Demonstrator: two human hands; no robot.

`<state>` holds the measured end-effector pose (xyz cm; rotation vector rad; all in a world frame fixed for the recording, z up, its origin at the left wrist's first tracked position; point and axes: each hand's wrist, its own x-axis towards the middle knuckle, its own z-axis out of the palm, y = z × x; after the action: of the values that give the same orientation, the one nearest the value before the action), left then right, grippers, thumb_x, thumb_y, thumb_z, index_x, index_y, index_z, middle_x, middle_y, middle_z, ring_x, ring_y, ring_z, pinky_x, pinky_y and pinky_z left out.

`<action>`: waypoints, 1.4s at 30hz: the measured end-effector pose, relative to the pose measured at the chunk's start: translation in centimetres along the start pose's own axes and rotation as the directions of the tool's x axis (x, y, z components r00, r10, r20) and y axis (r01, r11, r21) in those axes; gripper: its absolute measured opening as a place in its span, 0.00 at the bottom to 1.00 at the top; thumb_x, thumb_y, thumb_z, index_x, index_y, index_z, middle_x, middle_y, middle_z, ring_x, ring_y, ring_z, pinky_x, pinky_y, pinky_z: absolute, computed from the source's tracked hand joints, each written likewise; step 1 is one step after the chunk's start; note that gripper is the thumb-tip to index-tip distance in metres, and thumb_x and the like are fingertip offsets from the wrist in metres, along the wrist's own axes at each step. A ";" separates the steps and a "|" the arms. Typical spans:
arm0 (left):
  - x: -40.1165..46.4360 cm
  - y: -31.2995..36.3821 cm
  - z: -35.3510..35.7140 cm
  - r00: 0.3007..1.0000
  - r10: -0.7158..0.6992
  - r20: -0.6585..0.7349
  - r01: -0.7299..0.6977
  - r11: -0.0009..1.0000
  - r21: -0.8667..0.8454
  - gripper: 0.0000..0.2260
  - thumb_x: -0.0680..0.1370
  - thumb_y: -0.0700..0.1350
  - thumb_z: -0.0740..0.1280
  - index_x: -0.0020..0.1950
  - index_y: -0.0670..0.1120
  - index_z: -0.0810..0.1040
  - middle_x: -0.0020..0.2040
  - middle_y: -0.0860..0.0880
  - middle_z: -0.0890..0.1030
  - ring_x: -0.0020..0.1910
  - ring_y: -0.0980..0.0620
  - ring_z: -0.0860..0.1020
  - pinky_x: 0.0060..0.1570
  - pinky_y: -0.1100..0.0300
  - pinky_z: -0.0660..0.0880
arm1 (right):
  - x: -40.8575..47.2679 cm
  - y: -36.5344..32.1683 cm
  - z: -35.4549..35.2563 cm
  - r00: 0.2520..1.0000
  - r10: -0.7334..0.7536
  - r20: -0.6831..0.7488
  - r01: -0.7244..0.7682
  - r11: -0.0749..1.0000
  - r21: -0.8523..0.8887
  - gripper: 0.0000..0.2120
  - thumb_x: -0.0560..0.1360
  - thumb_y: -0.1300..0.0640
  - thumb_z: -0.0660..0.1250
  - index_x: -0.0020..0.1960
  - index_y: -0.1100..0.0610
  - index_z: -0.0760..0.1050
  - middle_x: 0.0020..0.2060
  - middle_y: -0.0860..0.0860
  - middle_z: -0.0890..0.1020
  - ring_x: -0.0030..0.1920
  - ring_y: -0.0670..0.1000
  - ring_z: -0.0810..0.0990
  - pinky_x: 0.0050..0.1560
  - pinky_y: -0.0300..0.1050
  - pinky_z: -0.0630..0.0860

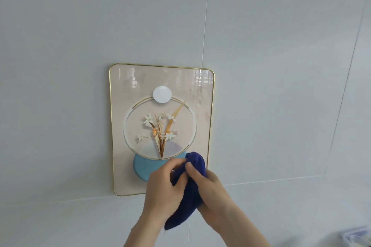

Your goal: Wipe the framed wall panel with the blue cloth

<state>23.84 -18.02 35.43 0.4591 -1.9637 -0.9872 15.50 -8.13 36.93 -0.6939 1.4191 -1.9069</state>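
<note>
The framed wall panel [128, 86] hangs on the wall, pale pink with a thin gold frame, a flower picture in a circle and a white round knob [162, 94] near its top. The dark blue cloth [188, 194] is bunched in front of the panel's lower right corner. My left hand [163, 188] grips the cloth from the left, fingers curled around its upper part. My right hand [212, 192] grips it from the right, thumb pressed on top. The cloth's tail hangs down between my wrists. The panel's bottom right corner is hidden behind my hands.
Large grey-white wall tiles [281, 66] with thin seams surround the panel. A blurred pale object [355, 236] shows at the bottom right corner of the view.
</note>
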 end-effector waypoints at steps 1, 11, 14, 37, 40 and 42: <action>0.3 0.0 -0.2 0.999 0.022 0.046 -0.021 1.000 -0.008 0.18 0.79 0.43 0.68 0.58 0.67 0.78 0.52 0.69 0.83 0.55 0.66 0.81 0.56 0.62 0.81 | 0.3 -0.6 -0.5 0.998 -0.032 -0.045 0.031 0.999 -0.029 0.13 0.83 0.54 0.66 0.59 0.64 0.80 0.49 0.61 0.89 0.51 0.60 0.89 0.58 0.57 0.84; 7.1 -0.4 -0.9 0.868 0.467 -0.170 -0.334 0.802 0.496 0.26 0.81 0.56 0.61 0.78 0.52 0.68 0.78 0.55 0.69 0.80 0.53 0.63 0.80 0.51 0.59 | 6.1 -11.4 0.0 0.589 -0.744 -0.315 0.576 0.660 -0.483 0.10 0.83 0.62 0.65 0.60 0.50 0.71 0.61 0.51 0.71 0.43 0.28 0.79 0.35 0.28 0.78; 9.7 -0.3 -0.2 0.838 0.537 -0.097 -0.356 0.674 0.647 0.28 0.83 0.56 0.59 0.81 0.48 0.62 0.83 0.50 0.63 0.83 0.50 0.56 0.82 0.48 0.53 | 8.5 -13.6 0.7 0.411 -0.893 -0.186 0.665 0.433 -0.609 0.21 0.78 0.71 0.63 0.67 0.54 0.71 0.66 0.51 0.68 0.54 0.35 0.80 0.56 0.41 0.82; 14.3 -4.0 1.4 0.772 0.630 -0.086 -0.279 0.458 0.844 0.30 0.84 0.54 0.51 0.84 0.44 0.52 0.85 0.47 0.54 0.85 0.48 0.51 0.83 0.45 0.52 | 17.9 -6.2 -4.5 0.120 -0.929 0.349 0.493 -0.250 -0.833 0.19 0.84 0.61 0.63 0.74 0.58 0.74 0.79 0.60 0.66 0.82 0.63 0.62 0.70 0.69 0.73; 14.2 -3.8 1.4 0.770 0.631 -0.090 -0.285 0.467 0.837 0.29 0.84 0.54 0.50 0.84 0.44 0.53 0.85 0.47 0.54 0.85 0.48 0.51 0.83 0.45 0.51 | 17.3 -6.0 -4.6 0.132 -0.918 0.375 0.463 -0.277 -0.842 0.19 0.85 0.59 0.61 0.75 0.57 0.74 0.80 0.58 0.65 0.82 0.62 0.62 0.67 0.65 0.77; 14.2 -3.7 1.3 0.770 0.632 -0.088 -0.293 0.472 0.831 0.29 0.85 0.54 0.50 0.84 0.44 0.52 0.85 0.47 0.54 0.85 0.48 0.51 0.83 0.46 0.50 | 16.7 -5.4 -5.2 0.161 -0.901 0.403 0.441 -0.299 -0.846 0.21 0.82 0.64 0.64 0.74 0.56 0.74 0.80 0.58 0.67 0.82 0.61 0.62 0.65 0.59 0.79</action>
<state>14.64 -28.68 39.75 0.4764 -1.8865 0.3937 -0.11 -16.59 41.20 -2.4326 2.9396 -1.8478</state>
